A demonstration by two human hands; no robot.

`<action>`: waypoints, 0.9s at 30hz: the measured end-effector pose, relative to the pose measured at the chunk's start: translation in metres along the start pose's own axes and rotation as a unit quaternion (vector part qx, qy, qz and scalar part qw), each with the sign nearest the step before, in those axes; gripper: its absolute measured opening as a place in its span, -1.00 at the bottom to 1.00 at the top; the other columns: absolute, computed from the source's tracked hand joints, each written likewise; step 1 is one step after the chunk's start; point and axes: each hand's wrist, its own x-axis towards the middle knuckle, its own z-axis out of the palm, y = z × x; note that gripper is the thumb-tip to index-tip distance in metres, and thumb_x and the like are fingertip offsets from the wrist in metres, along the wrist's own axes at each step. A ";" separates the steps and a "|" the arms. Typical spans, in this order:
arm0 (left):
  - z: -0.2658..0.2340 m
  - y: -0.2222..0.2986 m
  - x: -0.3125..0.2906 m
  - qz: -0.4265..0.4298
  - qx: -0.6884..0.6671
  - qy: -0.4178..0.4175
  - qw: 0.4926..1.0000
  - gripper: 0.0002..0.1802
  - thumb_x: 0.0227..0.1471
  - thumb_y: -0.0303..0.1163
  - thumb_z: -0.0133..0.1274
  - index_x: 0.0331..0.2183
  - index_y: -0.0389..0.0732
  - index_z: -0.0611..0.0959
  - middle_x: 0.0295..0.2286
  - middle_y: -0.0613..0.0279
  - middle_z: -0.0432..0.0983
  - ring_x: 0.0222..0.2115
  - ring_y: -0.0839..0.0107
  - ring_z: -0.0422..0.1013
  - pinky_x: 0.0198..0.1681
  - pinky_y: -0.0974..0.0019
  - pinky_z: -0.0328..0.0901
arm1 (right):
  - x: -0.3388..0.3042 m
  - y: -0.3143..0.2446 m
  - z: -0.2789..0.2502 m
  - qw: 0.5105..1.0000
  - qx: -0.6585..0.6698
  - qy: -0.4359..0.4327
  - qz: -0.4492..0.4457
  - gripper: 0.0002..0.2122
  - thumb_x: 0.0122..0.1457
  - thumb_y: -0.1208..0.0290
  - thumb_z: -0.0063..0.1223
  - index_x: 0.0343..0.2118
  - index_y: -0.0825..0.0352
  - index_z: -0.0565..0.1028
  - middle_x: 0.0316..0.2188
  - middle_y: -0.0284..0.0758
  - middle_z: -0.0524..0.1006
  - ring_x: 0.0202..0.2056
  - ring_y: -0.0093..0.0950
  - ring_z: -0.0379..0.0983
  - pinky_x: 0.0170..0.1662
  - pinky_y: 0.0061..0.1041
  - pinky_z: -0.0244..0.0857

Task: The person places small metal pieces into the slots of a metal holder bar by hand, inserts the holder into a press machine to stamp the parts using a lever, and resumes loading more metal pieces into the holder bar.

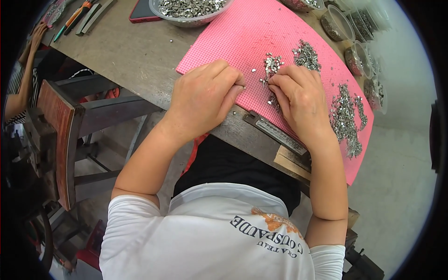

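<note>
My left hand [203, 95] is closed in a pinch above the near edge of the pink textured mat [242, 42]. A tiny shiny metal piece shows at its thumb and fingertip. My right hand [301, 95] is also closed, its fingertips together at a small heap of loose metal pieces [272, 65]; what they hold, if anything, is hidden. Past its knuckles lies a pile of slim metal parts [306, 56]. To its right spreads a larger pile of shiny metal parts [345, 116]. Between my hands and body, a dark metal bar-shaped fixture [275, 133] lies along the table edge.
A clear bowl of metal pieces [189, 9] stands at the back, beside a dark red-edged flat case [143, 11]. Several plastic tubs [337, 23] line the far right. Tools [78, 17] lie back left. Another person's arm [28, 70] shows at far left, behind a wooden stool [58, 140].
</note>
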 end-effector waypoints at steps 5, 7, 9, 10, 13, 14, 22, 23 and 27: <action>0.001 0.000 0.001 0.004 -0.001 -0.001 1.000 -0.90 0.03 -0.46 0.25 -0.36 -0.17 0.63 -0.46 0.26 0.50 -0.46 0.26 0.45 -0.41 0.23 0.33 | -0.001 0.005 -0.001 1.000 0.018 -0.009 0.003 -0.93 0.06 0.53 0.25 -0.37 0.30 0.64 -0.36 -0.36 0.53 -0.24 -0.36 0.48 -0.14 -0.36 0.25; 0.001 0.000 0.001 0.003 -0.001 -0.002 1.000 -0.89 0.03 -0.46 0.25 -0.36 -0.17 0.63 -0.46 0.26 0.50 -0.46 0.26 0.45 -0.41 0.23 0.33 | -0.001 0.005 -0.001 1.000 0.019 -0.011 0.008 -0.93 0.06 0.53 0.25 -0.37 0.30 0.62 -0.35 -0.36 0.53 -0.24 -0.35 0.48 -0.14 -0.35 0.25; 0.001 0.001 0.001 0.003 0.001 -0.003 1.000 -0.89 0.02 -0.46 0.25 -0.36 -0.17 0.63 -0.46 0.27 0.50 -0.46 0.26 0.45 -0.41 0.24 0.33 | -0.001 0.004 0.002 1.000 0.021 -0.012 0.013 -0.92 0.05 0.54 0.25 -0.37 0.30 0.61 -0.35 -0.36 0.53 -0.23 -0.35 0.47 -0.14 -0.35 0.25; 0.001 0.001 0.001 0.003 0.000 -0.001 1.000 -0.89 0.02 -0.47 0.25 -0.36 -0.17 0.63 -0.46 0.27 0.50 -0.47 0.27 0.45 -0.41 0.24 0.33 | 0.000 0.003 0.003 1.000 0.017 -0.009 0.016 -0.92 0.06 0.54 0.25 -0.36 0.29 0.60 -0.34 -0.35 0.52 -0.23 -0.34 0.47 -0.13 -0.34 0.25; 0.001 0.000 0.001 0.005 -0.002 0.003 1.000 -0.89 0.01 -0.48 0.26 -0.37 -0.17 0.63 -0.46 0.28 0.50 -0.47 0.28 0.46 -0.42 0.25 0.33 | -0.002 0.005 0.005 0.999 0.027 0.001 0.025 -0.90 0.08 0.56 0.23 -0.33 0.28 0.56 -0.33 -0.33 0.52 -0.22 -0.32 0.47 -0.11 -0.33 0.23; 0.002 0.000 0.001 0.008 -0.005 0.006 1.000 -0.89 0.01 -0.48 0.26 -0.37 -0.17 0.63 -0.46 0.28 0.50 -0.48 0.29 0.46 -0.43 0.26 0.33 | -0.003 0.005 0.005 0.999 0.038 0.008 0.030 -0.89 0.10 0.57 0.21 -0.31 0.28 0.54 -0.33 -0.32 0.51 -0.22 -0.30 0.46 -0.10 -0.32 0.22; -0.001 0.004 -0.001 -0.008 -0.017 -0.014 1.000 -0.88 0.01 -0.46 0.24 -0.37 -0.16 0.61 -0.47 0.23 0.48 -0.44 0.20 0.49 -0.39 0.19 0.36 | -0.022 -0.010 -0.025 0.954 0.232 0.024 0.186 -0.95 0.23 0.59 0.07 -0.26 0.37 0.49 -0.32 -0.24 0.49 -0.24 -0.27 0.45 -0.10 -0.34 0.27; -0.002 0.004 -0.001 -0.014 -0.017 -0.018 1.000 -0.89 0.02 -0.47 0.24 -0.36 -0.17 0.62 -0.47 0.22 0.49 -0.44 0.19 0.49 -0.39 0.19 0.35 | -0.026 -0.013 -0.029 0.940 0.268 0.024 0.208 -0.95 0.25 0.59 0.04 -0.25 0.40 0.48 -0.32 -0.21 0.48 -0.24 -0.26 0.44 -0.11 -0.34 0.29; -0.005 -0.001 -0.002 -0.035 -0.061 -0.032 0.997 -0.92 0.10 -0.52 0.18 -0.31 -0.26 0.62 -0.43 0.13 0.52 -0.41 0.23 0.50 -0.33 0.29 0.36 | -0.055 -0.019 -0.047 0.920 0.302 0.035 0.246 -0.94 0.29 0.59 -0.02 -0.22 0.43 0.45 -0.31 -0.20 0.45 -0.27 -0.30 0.41 -0.13 -0.37 0.31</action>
